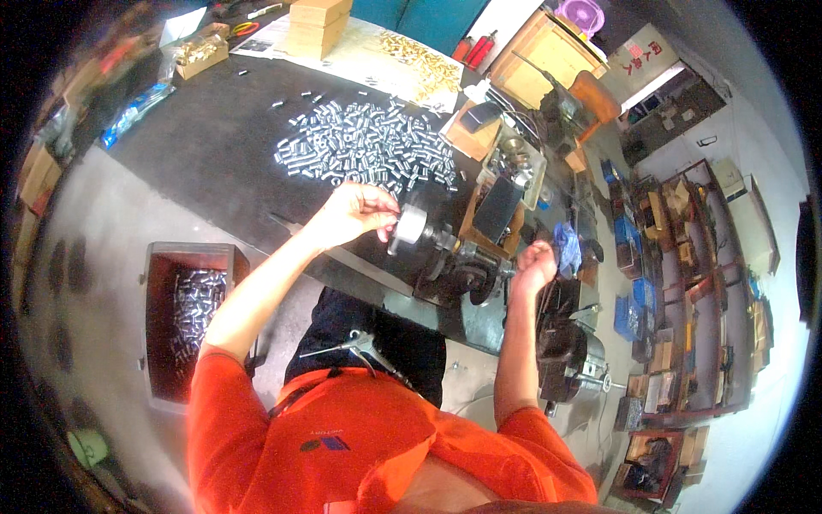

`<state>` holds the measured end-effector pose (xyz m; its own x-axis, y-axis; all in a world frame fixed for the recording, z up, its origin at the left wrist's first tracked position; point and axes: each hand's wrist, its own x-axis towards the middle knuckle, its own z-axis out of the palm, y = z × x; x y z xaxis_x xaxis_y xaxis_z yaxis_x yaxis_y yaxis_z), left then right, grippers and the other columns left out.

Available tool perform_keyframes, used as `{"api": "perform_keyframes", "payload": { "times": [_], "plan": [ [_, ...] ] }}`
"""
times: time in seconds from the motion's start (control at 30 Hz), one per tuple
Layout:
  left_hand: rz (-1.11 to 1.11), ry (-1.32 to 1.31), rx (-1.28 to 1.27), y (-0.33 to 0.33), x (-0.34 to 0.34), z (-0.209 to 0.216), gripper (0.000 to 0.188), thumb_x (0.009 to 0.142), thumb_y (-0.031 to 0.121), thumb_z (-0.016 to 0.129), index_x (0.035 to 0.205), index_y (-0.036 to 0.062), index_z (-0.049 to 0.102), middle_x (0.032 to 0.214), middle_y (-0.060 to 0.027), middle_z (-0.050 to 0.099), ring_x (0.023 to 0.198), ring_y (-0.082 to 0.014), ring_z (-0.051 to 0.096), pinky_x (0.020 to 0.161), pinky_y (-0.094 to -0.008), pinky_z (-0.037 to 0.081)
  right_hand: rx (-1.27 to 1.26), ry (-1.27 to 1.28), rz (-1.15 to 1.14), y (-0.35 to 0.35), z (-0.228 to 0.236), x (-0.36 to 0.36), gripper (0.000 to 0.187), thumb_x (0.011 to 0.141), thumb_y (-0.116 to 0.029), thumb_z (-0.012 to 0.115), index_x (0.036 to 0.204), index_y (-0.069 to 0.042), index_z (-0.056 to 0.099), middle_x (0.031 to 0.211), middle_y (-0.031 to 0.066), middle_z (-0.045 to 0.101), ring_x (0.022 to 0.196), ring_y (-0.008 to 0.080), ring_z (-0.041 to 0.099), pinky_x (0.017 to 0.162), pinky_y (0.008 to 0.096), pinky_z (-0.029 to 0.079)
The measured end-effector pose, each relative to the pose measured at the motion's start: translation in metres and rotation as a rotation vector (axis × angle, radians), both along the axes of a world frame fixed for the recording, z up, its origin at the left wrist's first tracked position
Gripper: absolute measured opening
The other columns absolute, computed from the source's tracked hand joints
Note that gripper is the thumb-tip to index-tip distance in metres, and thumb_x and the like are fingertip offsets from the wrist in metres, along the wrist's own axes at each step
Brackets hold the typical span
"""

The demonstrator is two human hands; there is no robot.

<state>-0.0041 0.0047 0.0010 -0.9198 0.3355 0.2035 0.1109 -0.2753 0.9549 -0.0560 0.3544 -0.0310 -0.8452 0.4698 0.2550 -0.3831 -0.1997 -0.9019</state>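
Note:
My left hand (360, 214) is at the shiny round chuck (411, 224) of a small bench machine (467, 267), fingers pinched together at its left face. What they pinch is too small to make out. At the machine's right end, my right hand (535, 264) is closed in a fist; whatever is inside it is hidden. A crumpled blue plastic bag or cloth (566, 248) lies right beside that hand. Beyond my left hand, a large heap of short metal sleeves (368, 141) spreads over the dark bench top (193, 154).
Below left, an open box (154, 325) holds many more metal sleeves. Brass-coloured parts (419, 64) lie on paper at the far side near a cardboard box (317, 26). An air gun (360, 345) rests at my lap. Shelves with blue bins (629, 313) stand at the right.

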Motion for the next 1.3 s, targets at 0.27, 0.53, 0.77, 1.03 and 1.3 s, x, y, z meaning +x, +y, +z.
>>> {"api": "perform_keyframes", "payload": {
  "times": [0.27,0.53,0.77,1.03,1.3],
  "plan": [
    [0.063,-0.029,0.007,-0.002,0.002,-0.004,0.011,0.077,-0.002,0.057,0.087,-0.0055,0.059,0.073,-0.0096,0.061,0.06,-0.0129,0.058,0.058,-0.0236,0.049,-0.277,-0.366,0.17,-0.001,-0.053,0.08,0.01,0.077,-0.013,0.047,0.069,-0.008,0.05,0.054,-0.0028,0.037,0.046,0.0074,0.033,0.04,0.0229,0.026],
    [0.053,-0.039,0.025,0.0,0.002,-0.002,0.013,0.076,-0.004,0.058,0.089,-0.0067,0.058,0.079,-0.0122,0.061,0.063,-0.0165,0.059,0.06,-0.0268,0.051,-0.146,-0.043,0.283,-0.003,0.036,0.091,0.018,0.079,-0.018,0.044,0.068,-0.005,0.048,0.053,-0.0019,0.037,0.04,0.0062,0.027,0.035,0.0207,0.019],
    [0.062,-0.055,-0.019,0.002,0.002,0.0,0.013,0.076,-0.003,0.058,0.089,-0.0068,0.057,0.077,-0.0115,0.06,0.063,-0.0154,0.059,0.059,-0.0254,0.049,-0.131,0.135,0.155,-0.015,0.044,0.053,0.015,0.079,-0.016,0.047,0.073,-0.003,0.051,0.052,-0.0019,0.035,0.04,0.0057,0.028,0.035,0.02,0.019],
    [0.09,-0.102,-0.069,0.002,0.003,-0.001,0.013,0.076,-0.001,0.058,0.087,-0.0066,0.057,0.075,-0.0098,0.06,0.06,-0.0128,0.057,0.055,-0.0237,0.047,-0.171,0.082,0.243,-0.005,0.023,0.104,0.016,0.079,-0.018,0.048,0.072,-0.004,0.05,0.053,-0.0023,0.035,0.04,0.0054,0.026,0.035,0.0198,0.018],
    [0.027,-0.065,0.053,0.001,0.0,-0.007,0.01,0.078,0.002,0.056,0.086,-0.0038,0.055,0.073,-0.0083,0.058,0.061,-0.0136,0.057,0.057,-0.0253,0.048,-0.154,-0.42,-0.063,-0.002,-0.062,0.05,0.011,0.078,-0.016,0.047,0.069,-0.012,0.05,0.058,-0.0034,0.043,0.047,0.0086,0.04,0.037,0.0206,0.024]
  ]
}}
